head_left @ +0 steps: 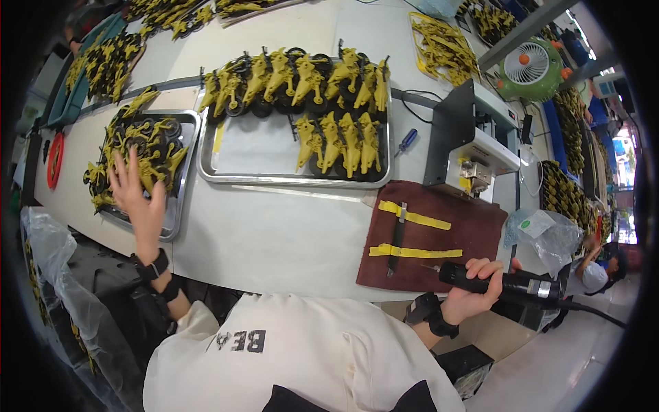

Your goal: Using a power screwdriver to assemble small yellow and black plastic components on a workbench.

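Observation:
My left hand (137, 192) reaches over a metal tray (177, 213) at the left, its fingers spread above a heap of yellow-and-black toy motorcycles (161, 154). Whether the fingertips touch them I cannot tell. In my right hand (480, 285) is a black corded electric screwdriver (528, 285), its bit pointing left over a dark red cloth (473, 230). On that cloth, two yellow strips (425, 253) cross a dark bar-shaped tool (397, 240). A larger metal tray (295, 181) in the middle holds rows of similar toy motorcycles (336, 144) standing upright.
A grey-white bench machine (480, 147) stands right of the middle tray, with a blue-handled screwdriver (406, 141) beside it. Farther back are a tray of yellow parts (443, 48) and a green fan (535, 69). A red ring-shaped dish (55, 160) lies far left. Another person (597, 275) is at the right.

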`<state>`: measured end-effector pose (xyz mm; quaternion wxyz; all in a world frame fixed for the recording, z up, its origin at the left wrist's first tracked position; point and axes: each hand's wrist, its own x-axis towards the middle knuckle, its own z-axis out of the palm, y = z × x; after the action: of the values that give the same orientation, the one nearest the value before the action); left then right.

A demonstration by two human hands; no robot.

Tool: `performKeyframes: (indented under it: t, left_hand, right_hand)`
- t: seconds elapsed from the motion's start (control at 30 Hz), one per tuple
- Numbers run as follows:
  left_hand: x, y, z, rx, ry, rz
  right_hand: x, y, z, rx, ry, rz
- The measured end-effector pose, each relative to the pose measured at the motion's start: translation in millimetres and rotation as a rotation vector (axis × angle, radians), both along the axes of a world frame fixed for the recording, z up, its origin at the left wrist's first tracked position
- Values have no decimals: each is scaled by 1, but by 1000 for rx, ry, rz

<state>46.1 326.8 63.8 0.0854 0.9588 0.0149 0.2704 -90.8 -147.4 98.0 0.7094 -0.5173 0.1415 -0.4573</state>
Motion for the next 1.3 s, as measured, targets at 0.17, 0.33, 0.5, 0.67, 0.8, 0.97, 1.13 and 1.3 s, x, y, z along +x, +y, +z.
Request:
performKeyframes:
  t: [0.17,0.33,0.5,0.67,0.8,0.97,1.13,1.3]
  left_hand:
    - [88,-84,38,-18,-110,-398]
    - [185,-25,-33,-14,535,-388]
    - [193,-31,-29,-180,319,-587]
    - [126,-26,27,-25,19,-235]
    - [36,-148,69,-721,-117,-566]
    - [-33,-290,23,-951,456,-1117]
    - [-44,-340,-43,-320,412,-1093]
    - [-40,-336,-52,-279,449,-1074]
  right_hand:
    - [0,6,7,-37,20,-2]
    - [0,4,11,-86,5,39]
    - [1,-7,7,-72,9,-51]
    - [24,-25,17,-226,-9,-103]
    - [59,-46,25,-360,-119,-140]
    - [122,-53,34,-397,-116,-128]
    - [111,-52,33,-334,37,-43]
    - [59,-16,19,-215,-83,133]
